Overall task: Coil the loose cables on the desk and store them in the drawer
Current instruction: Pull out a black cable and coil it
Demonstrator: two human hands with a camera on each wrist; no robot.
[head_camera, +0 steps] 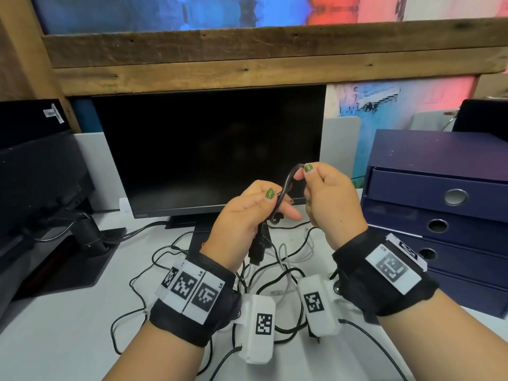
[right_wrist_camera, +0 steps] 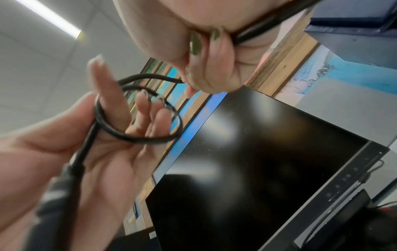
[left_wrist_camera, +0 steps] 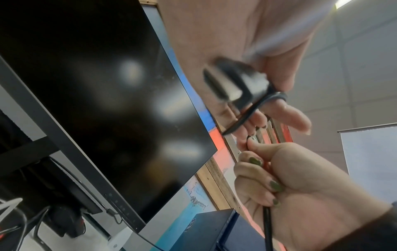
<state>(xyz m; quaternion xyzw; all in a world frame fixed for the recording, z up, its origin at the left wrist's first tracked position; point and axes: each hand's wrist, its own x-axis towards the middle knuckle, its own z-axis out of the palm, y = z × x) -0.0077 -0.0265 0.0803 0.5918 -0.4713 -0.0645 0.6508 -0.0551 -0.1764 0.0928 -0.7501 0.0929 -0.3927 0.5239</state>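
Note:
Both hands are raised in front of the monitor with one black cable (head_camera: 286,185) between them. My left hand (head_camera: 255,210) holds it with the thumb pressed over it, and its plug end (head_camera: 257,248) hangs below the palm. In the right wrist view the cable loop (right_wrist_camera: 137,139) runs round the straight fingers of the left hand (right_wrist_camera: 75,152). My right hand (head_camera: 321,188) pinches the cable's arched part between thumb and forefinger. In the left wrist view the plug (left_wrist_camera: 234,83) is blurred against the left palm, and the right hand (left_wrist_camera: 290,178) grips the cable (left_wrist_camera: 267,225).
Loose thin black cables (head_camera: 154,259) and a white cable (head_camera: 286,270) lie tangled on the white desk (head_camera: 68,325). A dark blue drawer unit (head_camera: 439,193) stands at the right, drawers closed. A black monitor (head_camera: 209,149) stands behind, a second screen (head_camera: 35,174) at the left.

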